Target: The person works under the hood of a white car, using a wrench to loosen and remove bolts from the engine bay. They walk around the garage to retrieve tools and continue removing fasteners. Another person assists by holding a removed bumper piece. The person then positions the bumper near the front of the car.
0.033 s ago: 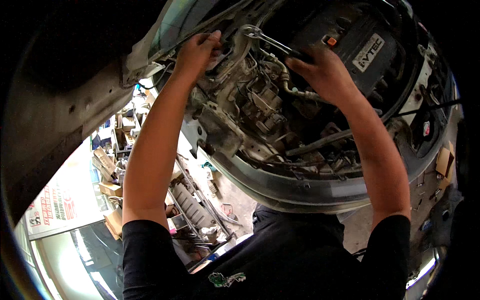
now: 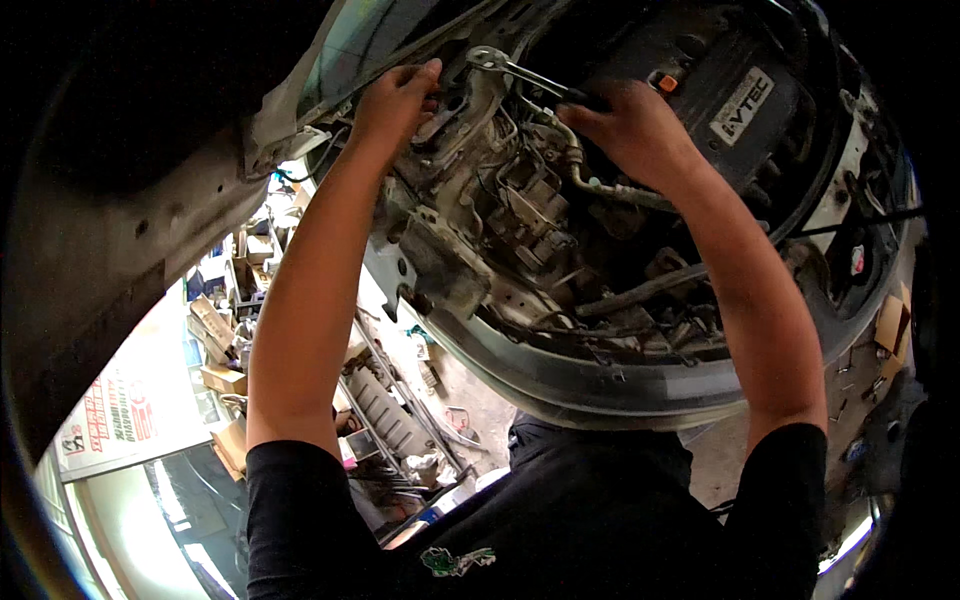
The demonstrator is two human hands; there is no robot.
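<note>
Presently, the right hand clasps a wrench (metal end pointing left) above the engine bay; left hand, far left, curled, grip indeterminable.

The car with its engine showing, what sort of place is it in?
Most likely a car repair workshop. The car's engine is open to view, the person's right hand grips a metal wrench, and cardboard boxes sit among clutter to the left.
</note>
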